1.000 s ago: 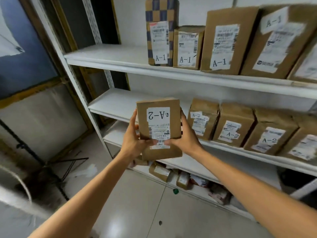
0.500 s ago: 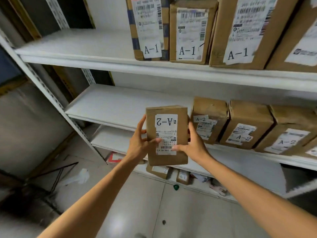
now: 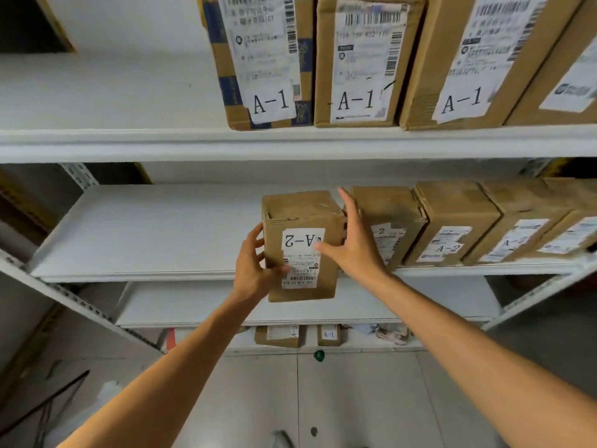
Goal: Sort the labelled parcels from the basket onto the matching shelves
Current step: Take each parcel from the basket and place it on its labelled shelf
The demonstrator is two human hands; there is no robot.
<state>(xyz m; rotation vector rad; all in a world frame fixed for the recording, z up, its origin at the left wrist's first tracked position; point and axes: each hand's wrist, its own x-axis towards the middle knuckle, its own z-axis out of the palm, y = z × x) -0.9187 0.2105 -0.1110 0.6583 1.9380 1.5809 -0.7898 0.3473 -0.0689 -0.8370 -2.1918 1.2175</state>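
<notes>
Now the parcel (image 3: 302, 247) has reached the white middle shelf (image 3: 145, 234), upright, label inverted; left hand (image 3: 253, 270) grips it, right hand (image 3: 353, 244) spread open.

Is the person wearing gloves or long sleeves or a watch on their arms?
No. The left hand and the right hand are both bare, with no gloves and no rings that show. Both forearms are uncovered all the way to the bottom edge of the picture, so no sleeves come into view. There is no watch, bracelet or band on either wrist, and no marks or writing on the arms.
</notes>
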